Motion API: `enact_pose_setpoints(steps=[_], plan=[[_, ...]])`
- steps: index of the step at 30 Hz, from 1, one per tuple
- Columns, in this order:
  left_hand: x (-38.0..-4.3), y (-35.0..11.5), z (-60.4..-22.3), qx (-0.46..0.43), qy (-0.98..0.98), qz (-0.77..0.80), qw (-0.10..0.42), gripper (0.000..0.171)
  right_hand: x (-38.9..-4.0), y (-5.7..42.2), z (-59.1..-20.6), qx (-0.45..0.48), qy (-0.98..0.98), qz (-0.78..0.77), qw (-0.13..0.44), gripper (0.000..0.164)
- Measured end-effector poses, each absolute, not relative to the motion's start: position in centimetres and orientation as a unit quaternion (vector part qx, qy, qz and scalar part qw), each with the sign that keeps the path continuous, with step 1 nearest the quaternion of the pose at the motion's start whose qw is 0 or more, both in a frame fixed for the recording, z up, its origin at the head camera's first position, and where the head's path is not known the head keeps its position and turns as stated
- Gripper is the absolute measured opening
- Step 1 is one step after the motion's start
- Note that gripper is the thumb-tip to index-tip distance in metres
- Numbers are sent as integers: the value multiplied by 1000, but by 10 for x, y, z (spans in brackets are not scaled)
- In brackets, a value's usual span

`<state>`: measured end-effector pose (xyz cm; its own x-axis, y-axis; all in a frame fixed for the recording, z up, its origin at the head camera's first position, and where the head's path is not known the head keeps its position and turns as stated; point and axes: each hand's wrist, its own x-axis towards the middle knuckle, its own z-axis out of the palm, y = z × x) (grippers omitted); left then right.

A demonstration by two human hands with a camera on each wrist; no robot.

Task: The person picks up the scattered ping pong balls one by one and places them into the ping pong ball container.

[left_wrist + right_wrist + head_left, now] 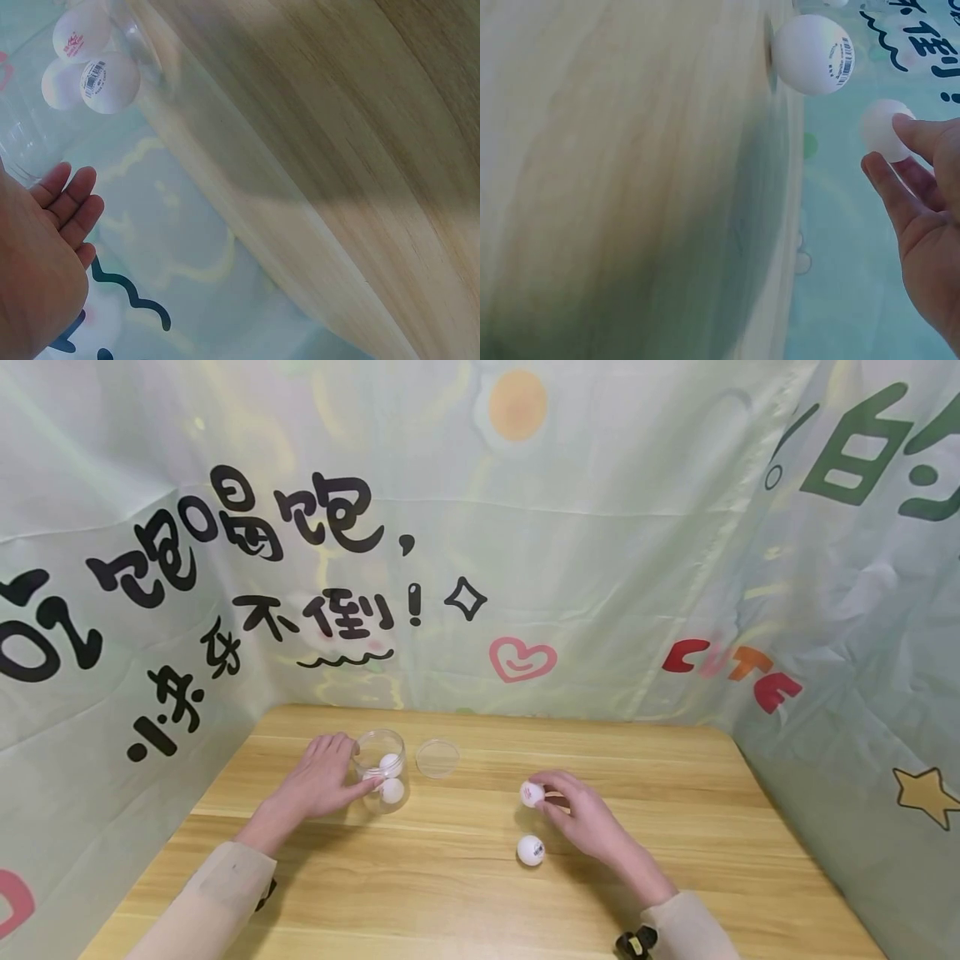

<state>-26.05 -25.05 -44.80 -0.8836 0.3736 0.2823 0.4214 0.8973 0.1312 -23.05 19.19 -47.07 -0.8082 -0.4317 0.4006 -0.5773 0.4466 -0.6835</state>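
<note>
A clear round jar (380,745) stands at the back left of the table with three white ping-pong balls (392,791) inside. My left hand (326,774) holds it from the left side, thumb across the front and fingers toward the back. In the left wrist view the balls (110,82) show through the wall, one with a red print and one with a barcode. Thumb and fingertips of my right hand (581,810) pinch a ping-pong ball (532,793) with a red print, raised over the table. Below it, another ping-pong ball (531,851) lies on the wood.
Just right of the jar a flat clear round lid (438,758) lies on the wooden table (420,893). Printed cloth (600,568) hangs along the table's back and both sides.
</note>
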Motion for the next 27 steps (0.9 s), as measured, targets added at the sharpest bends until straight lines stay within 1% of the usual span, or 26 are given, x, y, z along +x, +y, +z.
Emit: enact_pose_setpoints(steps=[13, 27], plan=[[-261, -251, -448, -203, -967, -91, 122, 70, -236, 179, -464, 307, -822, 454, 155, 43], [-261, -252, -448, -201, -968, -92, 117, 72, -240, 157, -447, 333, -791, 477, 193, 43]])
